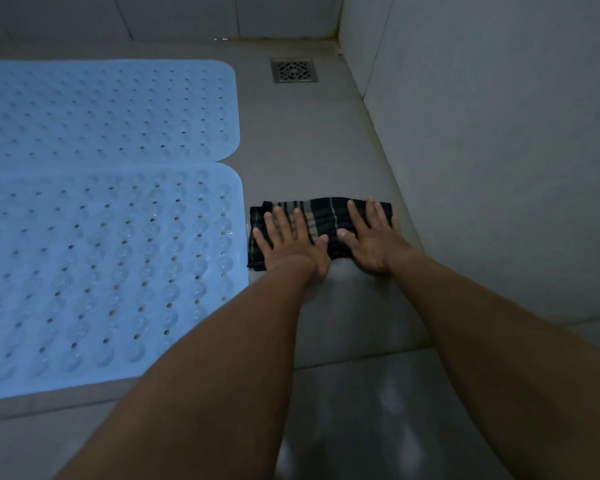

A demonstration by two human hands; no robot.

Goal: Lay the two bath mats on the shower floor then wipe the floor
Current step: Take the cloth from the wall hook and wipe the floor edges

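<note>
Two light blue perforated bath mats lie flat side by side on the grey shower floor point(309, 150): the far mat point(101, 112) and the near mat point(101, 271), their long edges touching. To the right of the near mat lies a dark striped cloth point(321, 213) on the bare floor. My left hand point(290, 242) presses flat on the cloth's left part with fingers spread. My right hand point(371, 237) presses flat on its right part, fingers straight. Both palms hide the cloth's near edge.
A square metal drain grate point(295, 70) sits in the floor near the far corner. A tiled wall point(499, 150) rises close on the right and another along the back. A low step edge point(343, 358) separates the shower floor from glossy tiles nearer me.
</note>
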